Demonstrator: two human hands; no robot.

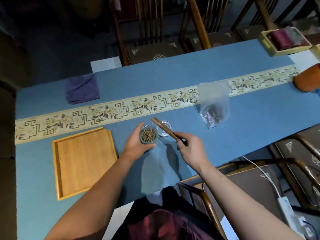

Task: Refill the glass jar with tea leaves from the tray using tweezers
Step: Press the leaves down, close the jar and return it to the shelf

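Gripping jar [148,135] left hand [136,146], tweezers [164,129] right hand [192,149]

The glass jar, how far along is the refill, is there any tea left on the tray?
Mostly done, it seems: the glass jar holds plenty of tea leaves and the wooden tray looks bare. The left hand grips the jar; the right hand holds the tweezers, nothing visible in their tips. The glass lid beside it is still off.

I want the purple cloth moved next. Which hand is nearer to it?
Left. The left hand, holding the glass jar, is nearer the purple cloth; the right hand is farther.
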